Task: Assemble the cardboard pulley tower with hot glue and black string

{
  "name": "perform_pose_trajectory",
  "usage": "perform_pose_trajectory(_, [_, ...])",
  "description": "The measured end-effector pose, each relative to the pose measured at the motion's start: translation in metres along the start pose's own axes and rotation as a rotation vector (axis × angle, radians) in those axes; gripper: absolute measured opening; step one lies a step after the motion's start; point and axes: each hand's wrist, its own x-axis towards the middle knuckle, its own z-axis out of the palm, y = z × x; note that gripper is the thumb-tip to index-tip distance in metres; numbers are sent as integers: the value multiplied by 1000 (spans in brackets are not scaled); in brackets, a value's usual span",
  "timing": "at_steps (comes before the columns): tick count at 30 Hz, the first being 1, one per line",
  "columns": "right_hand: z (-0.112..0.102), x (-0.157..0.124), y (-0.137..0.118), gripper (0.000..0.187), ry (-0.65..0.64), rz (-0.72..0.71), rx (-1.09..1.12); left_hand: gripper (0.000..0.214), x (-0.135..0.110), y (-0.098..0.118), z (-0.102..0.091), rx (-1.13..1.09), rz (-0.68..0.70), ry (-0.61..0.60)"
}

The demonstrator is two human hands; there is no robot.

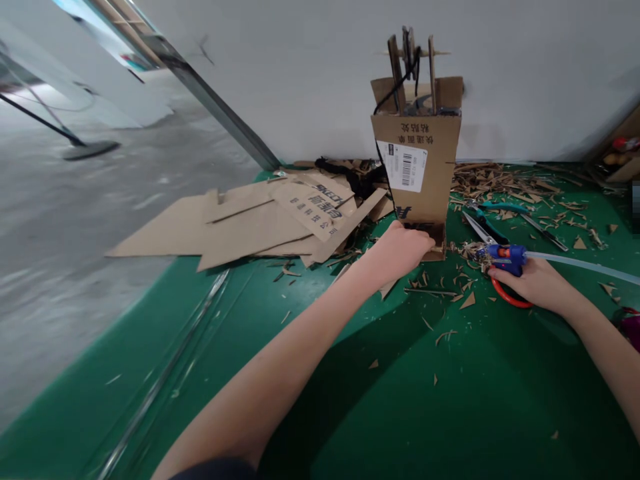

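Observation:
A tall cardboard box point(435, 160) stands upright with a white barcode label point(404, 165) and upside-down printing. On its top, cardboard uprights hold a wheel-like piece point(410, 50) with a black cord point(397, 89). My left hand point(403, 250) reaches into the low opening at the box's base, fingers pinched together; what they hold is too small to make out. To the right, my right hand point(530, 280) is closed around a blue hot glue gun point(507, 259). A translucent glue stick point(575, 261) sticks out from its back. The red scissor handle point(511, 298) lies beneath that hand.
Flat cardboard sheets point(260, 213) are piled on the green table point(390, 413) at the left. Shredded cardboard scraps point(500, 183) lie along the wall. Teal-handled tools point(505, 207) rest behind the glue gun. A thin rod point(430, 292) lies before the box.

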Motion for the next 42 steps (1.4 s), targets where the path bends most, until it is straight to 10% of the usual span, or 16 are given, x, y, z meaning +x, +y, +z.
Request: perform_pose_trajectory(42, [4, 1, 10, 33, 40, -70, -68, 30, 1, -2, 3, 23, 12, 4])
